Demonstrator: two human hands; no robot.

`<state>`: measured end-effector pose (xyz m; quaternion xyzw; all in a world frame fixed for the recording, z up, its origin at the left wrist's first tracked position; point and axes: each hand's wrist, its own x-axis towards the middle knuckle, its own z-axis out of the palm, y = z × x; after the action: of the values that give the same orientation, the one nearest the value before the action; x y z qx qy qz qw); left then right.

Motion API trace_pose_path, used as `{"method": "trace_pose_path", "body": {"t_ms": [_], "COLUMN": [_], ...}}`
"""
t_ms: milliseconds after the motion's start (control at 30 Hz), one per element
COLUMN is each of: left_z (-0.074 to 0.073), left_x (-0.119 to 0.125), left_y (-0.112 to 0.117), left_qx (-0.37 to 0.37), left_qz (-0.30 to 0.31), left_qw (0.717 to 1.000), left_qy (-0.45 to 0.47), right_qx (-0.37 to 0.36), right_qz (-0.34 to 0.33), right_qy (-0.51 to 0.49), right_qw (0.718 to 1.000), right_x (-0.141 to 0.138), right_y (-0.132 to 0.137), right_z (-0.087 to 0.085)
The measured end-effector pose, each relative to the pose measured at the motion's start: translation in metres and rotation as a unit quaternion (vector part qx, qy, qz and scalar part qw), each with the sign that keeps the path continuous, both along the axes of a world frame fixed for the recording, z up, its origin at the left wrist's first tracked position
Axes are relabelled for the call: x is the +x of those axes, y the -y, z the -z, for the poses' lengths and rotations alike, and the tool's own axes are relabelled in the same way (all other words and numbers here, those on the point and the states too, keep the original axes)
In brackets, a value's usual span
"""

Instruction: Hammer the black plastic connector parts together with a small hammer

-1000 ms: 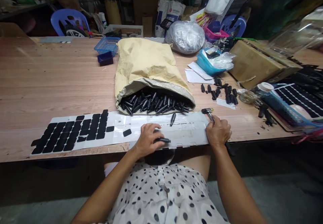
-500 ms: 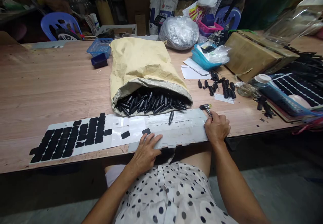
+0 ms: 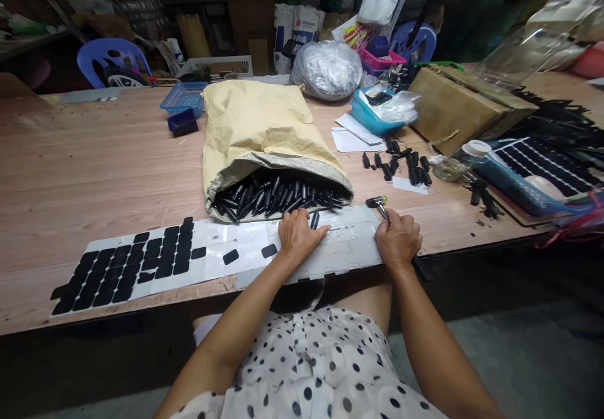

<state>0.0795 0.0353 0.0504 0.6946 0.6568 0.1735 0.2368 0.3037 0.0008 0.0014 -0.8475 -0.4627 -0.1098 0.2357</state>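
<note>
My left hand [image 3: 298,238] reaches over the grey board [image 3: 349,252], fingers forward and thumb apart. Between thumb and fingers lies a single black tapered plastic piece [image 3: 315,219]; I see no closed grip on it. At the board's right end, my right hand [image 3: 399,240] is wrapped around the handle of a small hammer [image 3: 376,202], its head pointing away from me. Just beyond the board, a yellow paper sack [image 3: 264,117] lies on its side, its mouth full of similar black pieces [image 3: 278,195].
To the left, a white sheet [image 3: 207,268] carries rows of black rounded patches [image 3: 113,271]. More black parts [image 3: 410,167] lie right of the sack, near a cardboard box [image 3: 465,107]. Blue baskets [image 3: 184,97] and a clear plastic bag [image 3: 326,70] stand behind.
My left hand has moved forward and right, from the board's near edge to the lone black piece. My right hand keeps hold of the hammer. The view has shifted slightly.
</note>
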Motion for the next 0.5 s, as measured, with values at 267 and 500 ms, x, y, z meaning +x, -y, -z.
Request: {"method": "trace_pose_path", "body": {"t_ms": [267,500], "left_z": [0.009,0.029], "left_x": [-0.039,-0.068], "left_y": [0.008,0.019], "left_qx": [0.017,0.009], "left_qz": [0.091,0.098], "left_qw": [0.995,0.990], "left_qy": [0.027,0.106], "right_qx": [-0.024,-0.009], "right_qz": [0.001,-0.040], "right_qy": [-0.026,-0.083], "right_qw": [0.999,0.996], "right_x": [0.000,0.008], "right_y": [0.001,0.003], "right_z": [-0.004,-0.009]}}
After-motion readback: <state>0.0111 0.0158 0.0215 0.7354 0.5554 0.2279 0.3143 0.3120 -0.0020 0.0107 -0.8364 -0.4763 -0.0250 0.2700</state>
